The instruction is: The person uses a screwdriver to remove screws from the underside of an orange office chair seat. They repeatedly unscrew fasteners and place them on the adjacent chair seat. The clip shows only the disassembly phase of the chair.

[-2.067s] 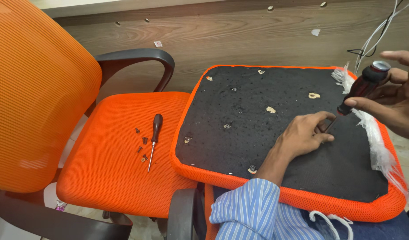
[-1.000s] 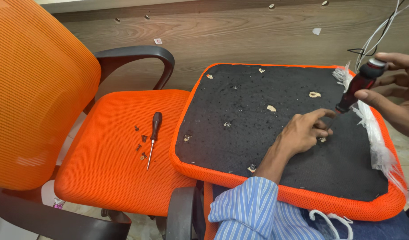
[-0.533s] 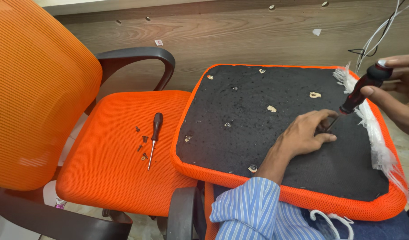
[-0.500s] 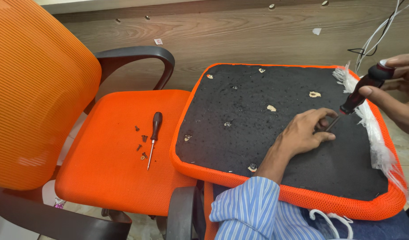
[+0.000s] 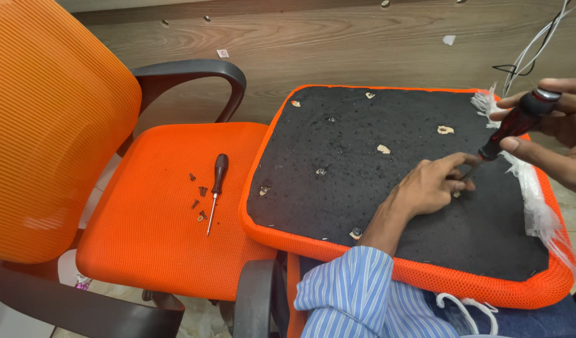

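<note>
An upturned seat cushion (image 5: pixel 338 188), black underneath with an orange rim, lies across my lap. My left hand (image 5: pixel 429 184) rests on its black underside, fingertips pinched around the tip of a screwdriver at a fastener. My right hand (image 5: pixel 554 134) grips the red-and-black handle of that screwdriver (image 5: pixel 516 128), which slants down to the left onto the cushion. A blue striped sleeve (image 5: pixel 353 294) covers my left forearm.
An orange mesh office chair (image 5: pixel 156 219) with black armrests stands at left. On its seat lie a second screwdriver (image 5: pixel 216 188) and several loose dark screws (image 5: pixel 197 199). White fraying fabric (image 5: pixel 538 200) hangs off the cushion's right edge. Cables (image 5: pixel 538 44) run over the wooden floor behind.
My right hand has shifted its fingers around the screwdriver handle while the tip stays at the same spot. My left hand has stayed at the tip. Nothing else moved.
</note>
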